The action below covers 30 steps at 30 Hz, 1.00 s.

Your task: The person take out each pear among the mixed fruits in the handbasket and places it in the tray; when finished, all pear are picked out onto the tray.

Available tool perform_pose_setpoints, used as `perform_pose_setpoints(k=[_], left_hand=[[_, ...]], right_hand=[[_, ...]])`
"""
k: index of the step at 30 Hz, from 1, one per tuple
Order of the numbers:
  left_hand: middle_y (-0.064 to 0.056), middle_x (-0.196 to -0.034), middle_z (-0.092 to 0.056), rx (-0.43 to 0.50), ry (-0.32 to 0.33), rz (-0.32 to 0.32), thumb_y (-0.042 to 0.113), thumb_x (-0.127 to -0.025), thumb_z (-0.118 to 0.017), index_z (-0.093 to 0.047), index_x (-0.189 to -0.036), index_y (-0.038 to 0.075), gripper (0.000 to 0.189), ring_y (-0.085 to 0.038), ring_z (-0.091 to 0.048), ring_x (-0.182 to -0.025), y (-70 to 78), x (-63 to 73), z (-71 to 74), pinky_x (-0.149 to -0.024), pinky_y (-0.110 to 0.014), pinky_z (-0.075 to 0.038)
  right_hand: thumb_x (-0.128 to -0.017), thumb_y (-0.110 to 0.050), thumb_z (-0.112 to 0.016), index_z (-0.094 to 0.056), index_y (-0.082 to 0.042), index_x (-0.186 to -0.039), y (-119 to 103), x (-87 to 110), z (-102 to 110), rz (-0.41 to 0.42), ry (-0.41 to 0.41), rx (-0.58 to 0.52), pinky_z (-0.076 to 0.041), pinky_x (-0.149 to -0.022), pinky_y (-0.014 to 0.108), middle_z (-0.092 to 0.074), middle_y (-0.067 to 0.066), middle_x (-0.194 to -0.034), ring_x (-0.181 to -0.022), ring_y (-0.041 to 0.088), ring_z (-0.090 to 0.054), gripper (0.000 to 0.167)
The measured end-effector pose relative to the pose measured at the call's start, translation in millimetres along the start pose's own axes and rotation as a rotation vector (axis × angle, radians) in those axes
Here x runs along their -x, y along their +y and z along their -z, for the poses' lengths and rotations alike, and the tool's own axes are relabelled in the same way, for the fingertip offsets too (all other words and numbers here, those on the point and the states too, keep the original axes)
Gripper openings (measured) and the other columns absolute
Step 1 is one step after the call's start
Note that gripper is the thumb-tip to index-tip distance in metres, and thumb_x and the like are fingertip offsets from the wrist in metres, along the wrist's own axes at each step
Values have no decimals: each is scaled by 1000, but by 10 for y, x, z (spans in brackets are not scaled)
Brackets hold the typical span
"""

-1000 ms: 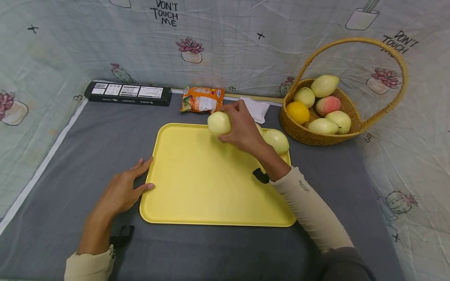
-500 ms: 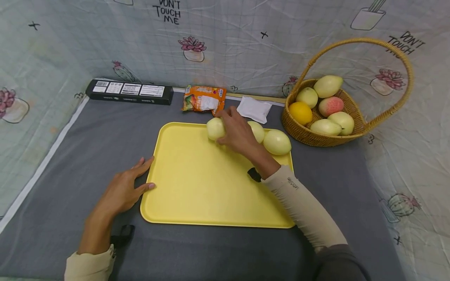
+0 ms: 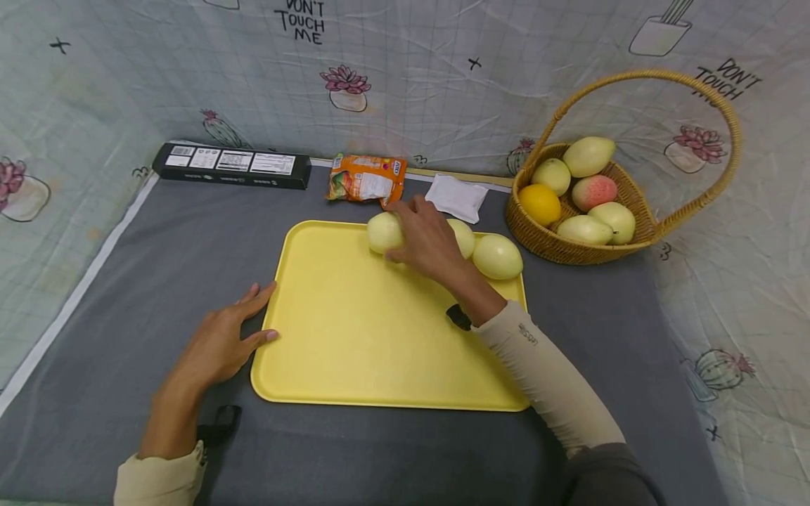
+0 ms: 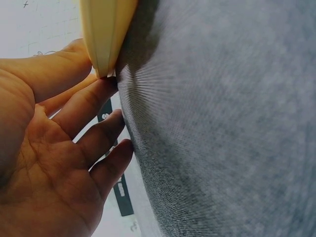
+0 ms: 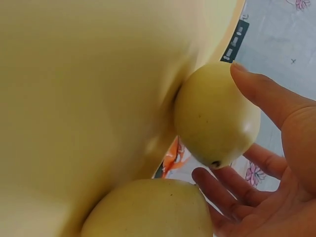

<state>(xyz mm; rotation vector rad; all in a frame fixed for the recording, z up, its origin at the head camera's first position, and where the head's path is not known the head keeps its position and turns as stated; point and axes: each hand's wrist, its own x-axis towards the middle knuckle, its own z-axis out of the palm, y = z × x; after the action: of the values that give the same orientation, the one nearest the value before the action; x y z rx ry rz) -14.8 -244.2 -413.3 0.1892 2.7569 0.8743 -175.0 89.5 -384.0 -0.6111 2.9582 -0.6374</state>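
In the head view my right hand [image 3: 430,237] is at the far edge of the yellow tray [image 3: 380,337]. Its thumb and fingers hold a smooth pale yellow-green fruit [image 3: 384,233], which rests on the tray. The right wrist view shows the thumb on that fruit [image 5: 217,116] and the fingers around its far side. A second such fruit [image 3: 463,239] is partly hidden behind the hand, and a third [image 3: 498,256] lies at the tray's far right corner. My left hand [image 3: 218,348] touches the tray's left rim with thumb and fingers extended.
A wicker basket [image 3: 550,246] with a tall handle stands at the back right, holding several pale fruits, an orange fruit [image 3: 540,204] and a pinkish one [image 3: 595,192]. Along the back lie a black box [image 3: 233,167], an orange packet [image 3: 367,178] and a white packet [image 3: 457,197].
My right hand has lowered the fruit onto the tray's far edge and shifted it slightly left. The second fruit behind the hand shows more. My left hand stays at the rim.
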Motion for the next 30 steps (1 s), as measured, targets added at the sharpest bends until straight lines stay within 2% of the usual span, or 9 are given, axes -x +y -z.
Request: perform_pose_setpoints(k=[9,16,22,30], left_hand=[[-30,-169,-29,3,-15,16,21,-96,-80,-26,-170,20,91,-57,-32,-154,-7,-4,-2,-116,-77,-32],[-30,-169,-29,5,-10,10,20,-96,-80,-27,-170,20,91,-58,-33,-153,3,-1,3,-116,-77,-33],[-30,-169,-28,1,-13,12,21,-96,-80,-26,-170,20,91,-58,-33,-153,10,-1,8,-116,-78,-32],[-30,-169,-28,9,-15,14,21,-97,-79,-26,-170,20,91,-57,-32,-153,6,-5,13,-116,-78,-32]], right_hand=[[-82,-37,-95,-55,-25,-155,-1,93,86,4,3,-15,-53,-91,45,-54,10,-125,-108,27,-53,84],[-83,-36,-94,-57,-20,-153,96,174,267,28,74,-79,-52,-94,46,-56,12,-135,-116,29,-53,80],[-85,-36,-92,-53,-20,-156,281,232,496,5,176,-140,-49,-102,52,-54,14,-141,-127,32,-51,82],[-87,-34,-91,-54,-19,-156,643,280,767,-96,264,-167,-44,-111,57,-54,18,-146,-133,36,-53,79]])
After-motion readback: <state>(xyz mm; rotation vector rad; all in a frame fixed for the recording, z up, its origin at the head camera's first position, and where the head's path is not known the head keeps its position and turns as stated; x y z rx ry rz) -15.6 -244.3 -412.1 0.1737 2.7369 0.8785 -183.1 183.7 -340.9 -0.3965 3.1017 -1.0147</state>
